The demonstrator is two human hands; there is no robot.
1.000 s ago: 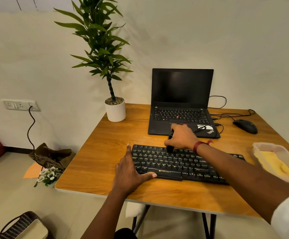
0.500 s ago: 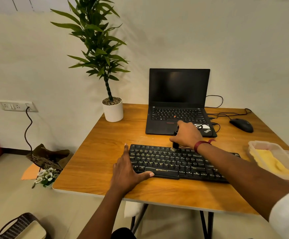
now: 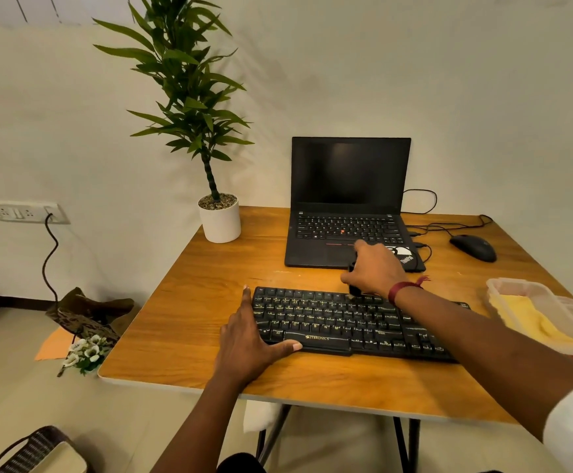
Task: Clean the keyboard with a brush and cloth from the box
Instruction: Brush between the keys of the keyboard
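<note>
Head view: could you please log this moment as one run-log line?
step: brush on keyboard top row | right hand: grips brush | left hand: flat at keyboard left end | cloth: in box

Black keyboard [image 3: 346, 322], yellowish legends. My brush [image 3: 355, 290] black. Yellow cloth [image 3: 531, 319], clear box [image 3: 514, 285]. Orange-brown wood-grain table [image 3: 182, 302]. Black laptop [image 3: 312, 254], red dot mid-keys. Red thread [image 3: 402, 291] on my wrist. White pot [image 3: 220, 223], black mouse [image 3: 473, 247].
</note>
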